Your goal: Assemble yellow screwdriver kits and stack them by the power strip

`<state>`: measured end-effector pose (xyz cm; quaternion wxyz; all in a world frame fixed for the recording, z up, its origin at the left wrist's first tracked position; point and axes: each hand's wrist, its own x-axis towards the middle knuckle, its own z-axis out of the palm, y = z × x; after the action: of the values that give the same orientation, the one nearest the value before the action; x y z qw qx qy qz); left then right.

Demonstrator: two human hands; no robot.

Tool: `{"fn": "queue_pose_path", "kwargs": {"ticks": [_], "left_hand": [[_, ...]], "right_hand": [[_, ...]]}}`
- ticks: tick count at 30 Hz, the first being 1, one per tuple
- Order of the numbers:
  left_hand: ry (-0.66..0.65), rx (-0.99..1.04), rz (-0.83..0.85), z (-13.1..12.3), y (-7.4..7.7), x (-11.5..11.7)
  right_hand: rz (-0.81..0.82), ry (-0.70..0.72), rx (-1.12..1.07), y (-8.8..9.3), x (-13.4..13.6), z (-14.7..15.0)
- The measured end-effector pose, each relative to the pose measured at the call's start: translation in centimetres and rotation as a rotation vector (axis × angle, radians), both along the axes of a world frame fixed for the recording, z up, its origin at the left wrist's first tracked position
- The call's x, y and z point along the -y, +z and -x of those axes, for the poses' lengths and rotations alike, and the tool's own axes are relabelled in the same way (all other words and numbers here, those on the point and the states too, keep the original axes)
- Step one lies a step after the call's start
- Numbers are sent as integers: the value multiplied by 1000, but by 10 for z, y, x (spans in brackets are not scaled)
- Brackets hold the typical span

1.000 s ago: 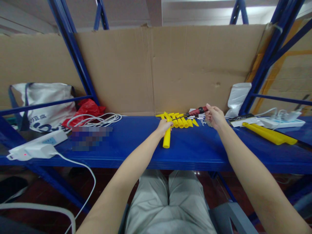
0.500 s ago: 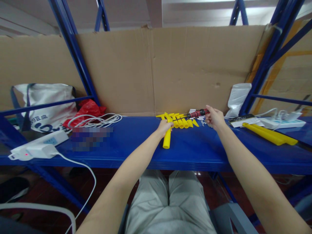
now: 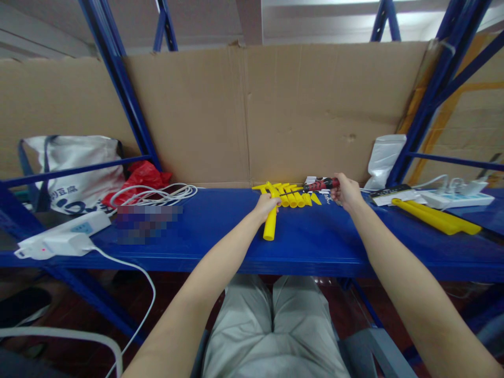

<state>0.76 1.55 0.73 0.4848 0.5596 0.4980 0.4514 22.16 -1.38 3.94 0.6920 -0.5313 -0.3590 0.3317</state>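
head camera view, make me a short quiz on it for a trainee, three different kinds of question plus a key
1. Which hand holds the red-and-black screwdriver by its handle?
2. True or false: the red plastic bag lies beside the white tote bag.
3. The left hand grips:
a) a coiled white cable
b) a yellow tubular piece
c) a white power strip

Key: 1. the right hand; 2. true; 3. b

There is room to slide on the table (image 3: pixel 216 215) left of the left hand (image 3: pixel 262 206). Just right of it, yellow tubes (image 3: pixel 292 200) and a screwdriver (image 3: pixel 321 184) block the way.
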Motion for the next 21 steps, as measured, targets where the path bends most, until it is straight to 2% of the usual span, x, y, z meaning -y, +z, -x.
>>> {"fn": "queue_pose_path", "kwargs": {"ticks": [12,17,21], "left_hand": [[26,109,-1,-2,1,0],[90,117,-1,-1,2,-2],[143,154,2,1,2,-6]], "right_hand": [[-46,-37,-34,2,-1,-2],[-52,-63,-31,4,0,-4],[-41,-21,8,3,1,-3]]}}
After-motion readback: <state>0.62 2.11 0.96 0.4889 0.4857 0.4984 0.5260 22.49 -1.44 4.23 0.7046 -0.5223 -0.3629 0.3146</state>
